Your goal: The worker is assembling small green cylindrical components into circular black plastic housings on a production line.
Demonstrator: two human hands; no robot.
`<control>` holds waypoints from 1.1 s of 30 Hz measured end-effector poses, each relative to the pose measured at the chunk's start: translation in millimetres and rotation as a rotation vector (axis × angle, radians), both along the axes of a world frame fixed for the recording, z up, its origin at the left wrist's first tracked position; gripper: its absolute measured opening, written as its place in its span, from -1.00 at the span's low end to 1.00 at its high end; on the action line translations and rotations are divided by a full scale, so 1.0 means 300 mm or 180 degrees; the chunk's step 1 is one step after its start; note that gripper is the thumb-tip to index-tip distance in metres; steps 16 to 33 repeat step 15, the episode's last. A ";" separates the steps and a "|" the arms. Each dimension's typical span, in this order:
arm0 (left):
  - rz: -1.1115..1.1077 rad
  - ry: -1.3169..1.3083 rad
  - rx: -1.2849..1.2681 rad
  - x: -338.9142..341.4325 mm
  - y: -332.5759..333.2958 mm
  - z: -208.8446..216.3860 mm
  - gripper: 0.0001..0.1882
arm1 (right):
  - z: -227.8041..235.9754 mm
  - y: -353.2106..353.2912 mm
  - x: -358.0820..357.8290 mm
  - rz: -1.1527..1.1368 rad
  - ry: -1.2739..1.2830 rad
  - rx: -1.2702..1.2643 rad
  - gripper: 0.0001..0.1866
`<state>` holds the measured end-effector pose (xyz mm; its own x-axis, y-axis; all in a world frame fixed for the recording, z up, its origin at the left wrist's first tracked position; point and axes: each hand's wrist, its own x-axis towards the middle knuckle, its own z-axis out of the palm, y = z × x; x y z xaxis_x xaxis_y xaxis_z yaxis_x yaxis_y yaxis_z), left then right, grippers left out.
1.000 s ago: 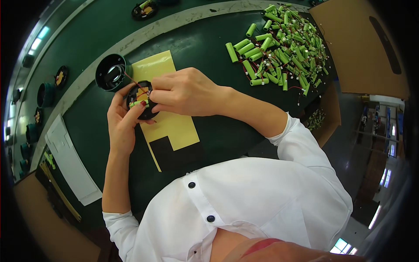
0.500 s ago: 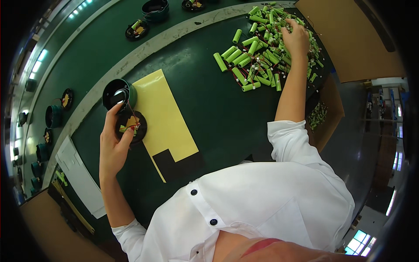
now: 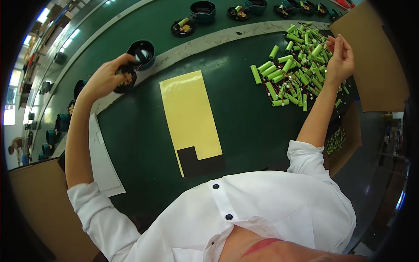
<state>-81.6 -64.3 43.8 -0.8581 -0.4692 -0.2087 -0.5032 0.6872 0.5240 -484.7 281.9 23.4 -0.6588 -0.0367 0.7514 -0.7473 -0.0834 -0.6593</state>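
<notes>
At the far left, my left hand [image 3: 106, 77] is closed on a dark green round housing [image 3: 149, 47] and the black round base [image 3: 131, 85] beside it. The housing is open-topped with a shiny part inside; the base carries yellow pieces, partly hidden by my fingers, and wires join the two. On the far right, my right hand [image 3: 342, 61] is raised over the edge of a pile of green cylindrical batteries [image 3: 301, 78] with thin wires. Its fingers are pinched on a thin wire that seems to lead to one green battery [image 3: 317, 50].
A yellow sheet [image 3: 187, 109] with a black L-shaped piece [image 3: 190, 163] lies mid-table. A white panel [image 3: 102, 153] is at the left. Beyond the pale rail [image 3: 170, 52], more housings [image 3: 202, 12] and bases [image 3: 182, 28] stand in a row. Cardboard [image 3: 371, 65] borders the right.
My left hand has carried the housing and base away from beside the yellow sheet to the pale rail. The right hand has drawn back from within the pile to its right edge.
</notes>
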 end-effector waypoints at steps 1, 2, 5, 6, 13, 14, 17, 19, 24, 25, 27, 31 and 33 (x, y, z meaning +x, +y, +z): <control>0.0051 -0.0167 -0.0099 -0.023 -0.029 0.004 -0.63 | -0.013 -0.034 0.016 0.0069 -0.0016 -0.0031 -0.80; 0.0083 -0.0318 -0.0285 -0.039 -0.064 -0.001 -0.60 | -0.029 -0.070 0.032 0.0412 -0.0401 0.0150 -0.79; 0.0095 -0.0344 -0.0722 -0.087 -0.170 -0.054 -0.50 | -0.039 -0.108 0.086 0.0930 -0.0758 0.0461 -0.81; 0.0127 -0.0238 -0.0965 -0.087 -0.200 -0.081 -0.43 | -0.040 -0.118 0.101 0.1206 -0.0756 0.0668 -0.83; 0.0490 0.0964 -0.1391 0.066 -0.291 -0.186 -0.30 | -0.072 -0.177 0.200 0.1062 -0.0301 0.2002 -0.89; 0.0806 0.1127 -0.1221 0.110 -0.273 -0.160 -0.31 | -0.077 -0.178 0.217 0.1245 -0.0367 0.2006 -0.88; 0.1104 0.1323 -0.1005 0.154 -0.270 -0.148 -0.32 | -0.080 -0.188 0.232 0.1387 -0.0337 0.2178 -0.90; 0.1104 0.1323 -0.1005 0.154 -0.270 -0.148 -0.32 | -0.080 -0.188 0.232 0.1387 -0.0337 0.2178 -0.90; 0.1104 0.1323 -0.1005 0.154 -0.270 -0.148 -0.32 | -0.080 -0.188 0.232 0.1387 -0.0337 0.2178 -0.90; 0.1104 0.1323 -0.1005 0.154 -0.270 -0.148 -0.32 | -0.080 -0.188 0.232 0.1387 -0.0337 0.2178 -0.90; 0.1104 0.1323 -0.1005 0.154 -0.270 -0.148 -0.32 | -0.080 -0.188 0.232 0.1387 -0.0337 0.2178 -0.90; 0.1104 0.1323 -0.1005 0.154 -0.270 -0.148 -0.32 | -0.080 -0.188 0.232 0.1387 -0.0337 0.2178 -0.90; 0.1104 0.1323 -0.1005 0.154 -0.270 -0.148 -0.32 | -0.080 -0.188 0.232 0.1387 -0.0337 0.2178 -0.90</control>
